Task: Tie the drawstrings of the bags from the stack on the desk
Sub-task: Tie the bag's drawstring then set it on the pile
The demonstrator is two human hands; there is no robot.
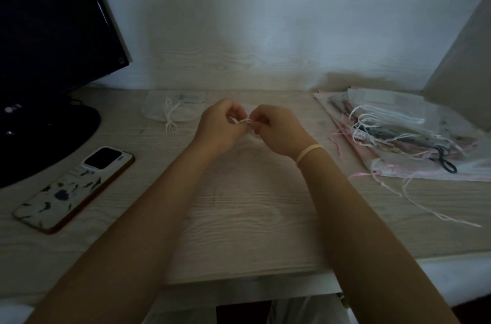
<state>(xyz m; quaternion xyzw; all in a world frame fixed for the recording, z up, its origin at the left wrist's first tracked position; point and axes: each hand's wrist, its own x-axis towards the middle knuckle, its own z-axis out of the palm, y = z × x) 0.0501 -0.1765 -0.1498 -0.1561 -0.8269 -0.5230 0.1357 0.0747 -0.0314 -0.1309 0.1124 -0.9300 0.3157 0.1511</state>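
Both bare forearms reach forward across the pale wood-grain desk (239,217), wrists angled inward so the knuckles almost meet. At far left stands a dark glossy monitor (47,31) on a rounded base. At right lies the stack of bags (406,137), thin sheer fabric in pink and white with loose strings trailing off it. A phone (74,188) in a patterned case lies left. Behind the hands rests a translucent bag (172,108), cords looped. The left hand (220,124) and right hand (279,129), fingers curled narrow, pinch a thin white drawstring (240,121) between them. A pale band (309,152) circles the right wrist.
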